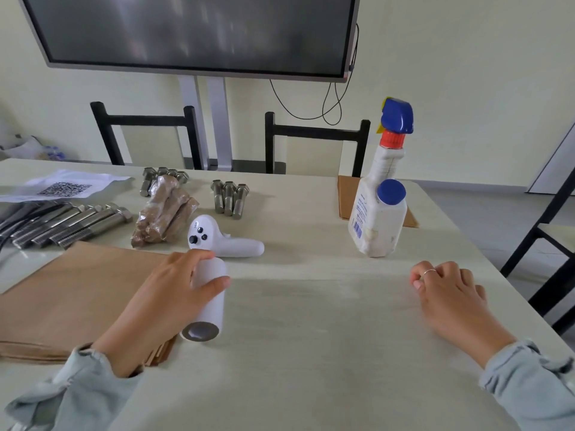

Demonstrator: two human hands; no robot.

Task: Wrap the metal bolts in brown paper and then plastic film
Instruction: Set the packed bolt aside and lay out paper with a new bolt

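The pale surface (pixel 311 306) in front of you carries everything, with a screen (pixel 193 29) and two chairs behind it. A stack of brown paper (pixel 77 293) lies at your left, its top sheet flat and bare. Past its far edge sits a row of long bolts (pixel 71 223), with a wrapped bundle (pixel 163 209) just beside them to the right, three short bolts (pixel 230 197) further right and a few more (pixel 161 177) behind the bundle. A spray bottle (pixel 381 194) stands well off to the right, and a white controller (pixel 224 237) lies just beyond your left hand (pixel 169 293). That hand has its fingers (pixel 193 255) and thumb curled round the film roll (pixel 208 293), which lies at the paper's right edge with its long axis running away from you and its open core facing you. Your right hand (pixel 441 287) rests on the surface with its fingers loosely curled, holding nothing. The relation that matters: the unwrapped bolts all lie forward and left of both hands, across the paper, so your left hand is much the nearer, but it is taken up with the roll. The free right hand would have to cross the whole width to reach them.
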